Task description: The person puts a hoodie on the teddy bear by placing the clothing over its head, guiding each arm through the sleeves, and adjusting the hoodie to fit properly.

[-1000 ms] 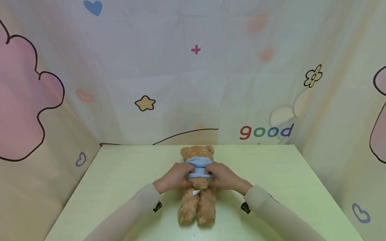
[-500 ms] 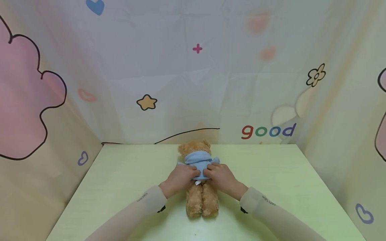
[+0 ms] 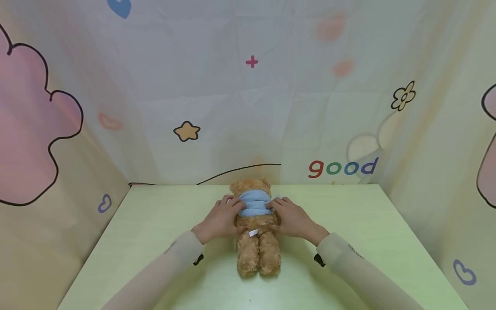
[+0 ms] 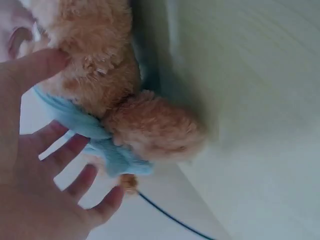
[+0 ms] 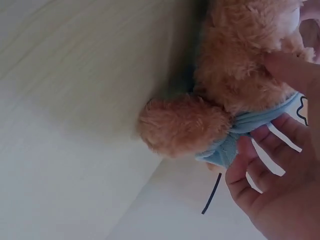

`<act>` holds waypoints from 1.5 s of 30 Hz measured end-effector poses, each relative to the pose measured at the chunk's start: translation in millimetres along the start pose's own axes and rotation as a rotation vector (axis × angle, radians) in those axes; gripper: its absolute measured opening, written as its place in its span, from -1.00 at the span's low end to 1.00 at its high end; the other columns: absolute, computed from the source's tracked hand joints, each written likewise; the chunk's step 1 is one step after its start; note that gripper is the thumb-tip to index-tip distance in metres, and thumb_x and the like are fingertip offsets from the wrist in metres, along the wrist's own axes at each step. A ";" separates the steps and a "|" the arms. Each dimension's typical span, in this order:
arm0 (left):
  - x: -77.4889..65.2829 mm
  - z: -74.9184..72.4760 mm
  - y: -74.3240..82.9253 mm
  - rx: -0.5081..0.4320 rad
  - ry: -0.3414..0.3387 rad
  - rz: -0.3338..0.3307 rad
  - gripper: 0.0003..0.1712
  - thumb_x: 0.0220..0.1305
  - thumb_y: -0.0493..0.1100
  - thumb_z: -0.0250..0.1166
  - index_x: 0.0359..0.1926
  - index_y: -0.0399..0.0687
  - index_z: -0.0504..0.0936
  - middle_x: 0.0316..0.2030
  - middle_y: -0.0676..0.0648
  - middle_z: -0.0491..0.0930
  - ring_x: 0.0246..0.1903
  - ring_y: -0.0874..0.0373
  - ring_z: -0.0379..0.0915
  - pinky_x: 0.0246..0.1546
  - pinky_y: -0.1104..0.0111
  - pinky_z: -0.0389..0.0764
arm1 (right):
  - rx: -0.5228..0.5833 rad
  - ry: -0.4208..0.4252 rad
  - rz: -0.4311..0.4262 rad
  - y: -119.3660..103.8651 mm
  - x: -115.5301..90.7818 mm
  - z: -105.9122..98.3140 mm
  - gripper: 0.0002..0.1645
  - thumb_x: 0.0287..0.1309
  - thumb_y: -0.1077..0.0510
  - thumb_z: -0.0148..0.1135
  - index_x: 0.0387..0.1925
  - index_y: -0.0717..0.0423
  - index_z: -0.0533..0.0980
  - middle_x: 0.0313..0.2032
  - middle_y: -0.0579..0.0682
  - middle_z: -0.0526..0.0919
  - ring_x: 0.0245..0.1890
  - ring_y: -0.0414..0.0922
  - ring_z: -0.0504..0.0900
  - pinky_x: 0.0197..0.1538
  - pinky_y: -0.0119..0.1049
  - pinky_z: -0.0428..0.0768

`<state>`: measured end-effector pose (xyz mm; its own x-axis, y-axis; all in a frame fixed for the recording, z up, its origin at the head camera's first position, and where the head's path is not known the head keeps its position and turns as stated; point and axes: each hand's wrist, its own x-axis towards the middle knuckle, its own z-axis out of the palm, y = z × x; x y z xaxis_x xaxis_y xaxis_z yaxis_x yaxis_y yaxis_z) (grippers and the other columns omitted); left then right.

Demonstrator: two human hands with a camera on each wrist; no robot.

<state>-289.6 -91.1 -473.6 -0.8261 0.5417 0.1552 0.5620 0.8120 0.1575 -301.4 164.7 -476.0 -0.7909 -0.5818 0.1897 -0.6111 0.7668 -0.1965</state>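
A brown teddy bear (image 3: 248, 254) lies back up on the table, head towards the back wall. Its light blue shirt (image 3: 255, 202) is bunched on the upper back, leaving the lower back bare. A small white tag (image 3: 253, 233) sticks out above the legs. My left hand (image 3: 221, 217) touches the shirt's left side with extended fingers, its thumb against the fur below. On the other side my right hand (image 3: 295, 217) lies likewise. Both wrist views show the fingers spread and only lightly bent, at the shirt (image 4: 75, 117); the bear's underside is hidden.
The pale green table (image 3: 162, 206) reaches back to a printed curtain (image 3: 217, 86), which also closes both sides. Dark clips (image 3: 319, 259) hang under the sleeve cuffs.
The shirt came down the back between the first two frames; now its hem sits higher again, with more fur bare. Both hands have loosened their fingers and moved outward.
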 end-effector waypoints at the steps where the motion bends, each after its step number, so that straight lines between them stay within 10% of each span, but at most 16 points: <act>1: 0.3 1.3 -1.8 0.003 -0.013 -0.001 -0.41 0.16 0.21 0.38 0.14 0.09 0.50 0.24 -0.02 0.42 0.28 -0.02 0.25 0.14 -0.04 0.42 | 0.011 -0.019 0.006 0.2 0.7 1.0 -0.44 0.06 -0.05 0.44 0.09 -0.03 0.50 0.07 -0.05 0.59 0.04 -0.06 0.55 0.01 -0.09 0.58; 7: 1.2 11.4 -7.5 -0.020 -0.040 0.062 -0.62 0.19 0.04 0.38 -0.03 0.04 0.52 0.01 -0.01 0.53 0.02 0.06 0.43 -0.12 0.18 0.51 | -0.012 -0.048 -0.082 2.6 5.4 6.6 -0.55 0.05 0.01 0.44 -0.01 -0.04 0.55 -0.01 -0.06 0.61 0.04 -0.04 0.57 0.05 -0.07 0.58; 14: 2.4 4.1 -15.7 -0.107 -0.121 0.007 -0.34 0.19 0.04 0.41 0.27 0.02 0.42 0.28 -0.07 0.36 0.24 0.01 0.36 0.09 0.17 0.54 | 0.008 -0.066 -0.116 14.9 8.3 -2.1 -0.45 0.00 0.13 0.46 0.08 0.02 0.51 0.15 0.04 0.52 0.21 0.06 0.48 0.20 0.02 0.50; 26: 7.5 14.6 -28.4 -0.086 -0.005 -0.038 -0.35 0.16 -0.02 0.43 0.22 -0.06 0.42 0.14 -0.05 0.48 0.04 0.03 0.38 0.02 0.16 0.52 | 0.188 -0.013 -0.005 35.9 17.8 11.2 -0.56 0.01 0.09 0.49 -0.10 0.08 0.50 -0.13 -0.02 0.60 -0.08 -0.03 0.59 0.03 -0.07 0.55; 33: 9.5 10.5 -32.4 -0.220 -0.075 -0.012 -0.14 0.17 0.01 0.40 0.44 0.00 0.26 0.25 -0.11 0.31 0.24 -0.05 0.25 0.16 0.11 0.46 | 0.208 -0.056 -0.026 41.6 13.3 8.6 -0.30 0.09 0.05 0.41 0.24 0.16 0.41 0.18 0.11 0.49 0.17 0.11 0.52 0.20 0.05 0.50; 39: 4.2 10.9 -37.6 -0.404 -0.031 -0.226 -0.09 0.24 0.17 0.32 0.47 -0.03 0.14 0.32 -0.23 0.25 0.23 -0.13 0.30 0.08 0.03 0.50 | 0.128 0.078 0.018 29.5 7.0 2.5 -0.34 0.10 0.09 0.32 0.26 0.06 0.42 0.12 0.05 0.48 0.01 0.01 0.56 -0.04 -0.05 0.58; 45: -0.1 19.7 -46.8 -0.826 -0.074 -0.426 -0.36 0.42 -0.01 0.17 0.38 -0.19 0.22 0.25 -0.32 0.37 -0.11 -0.09 0.63 -0.22 0.16 0.67 | 0.181 0.113 0.048 11.2 5.2 -3.6 -0.42 0.26 -0.12 0.23 0.25 -0.03 0.43 0.11 -0.02 0.52 -0.34 -0.19 0.56 -0.33 -0.26 0.53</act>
<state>-316.6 -124.8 -500.2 -0.9538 0.2691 -0.1332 0.0383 0.5490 0.8350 -312.2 171.2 -473.8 -0.8167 -0.5043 0.2806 -0.5769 0.7255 -0.3753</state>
